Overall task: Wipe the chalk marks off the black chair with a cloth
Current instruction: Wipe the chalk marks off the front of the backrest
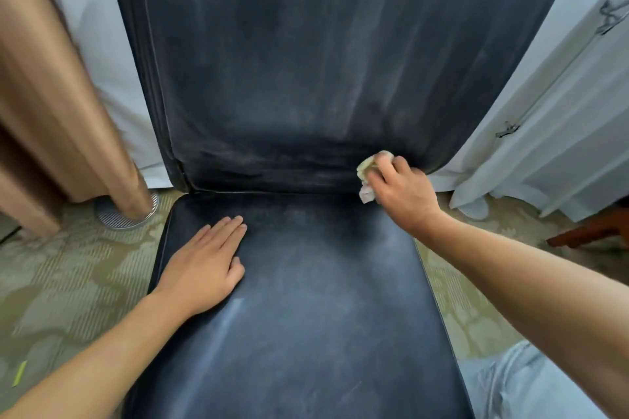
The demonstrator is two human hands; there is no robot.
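**Cloth at seat/back crease, R side of chair**

Black chair [306, 299] fills centre of view. Seat's long axis runs from the viewer toward the backrest [306, 61], which rises upright from the crease. Pale chalk haze streaks both seat & backrest, the streaks on the back mostly running up-down.

R hand [401, 194] has fingers curled round a crumpled pale cloth [369, 177], pressing it on the lower R corner of the backrest, just above the crease and near the chair's R edge. L hand [204, 265] lies flat, fingers straight & together, palm on the seat's L rear part, near the L edge; holds nothing.

Edges: brown curtain [51, 112] hangs close to L of the backrest, its foot by a round metal grille [112, 214] on the patterned carpet [68, 282]. White drapes [544, 112] close on the R. Carpet strips show either side of seat. Blue denim [510, 384] at lower R. Small yellow stick [19, 372] on carpet, far L.
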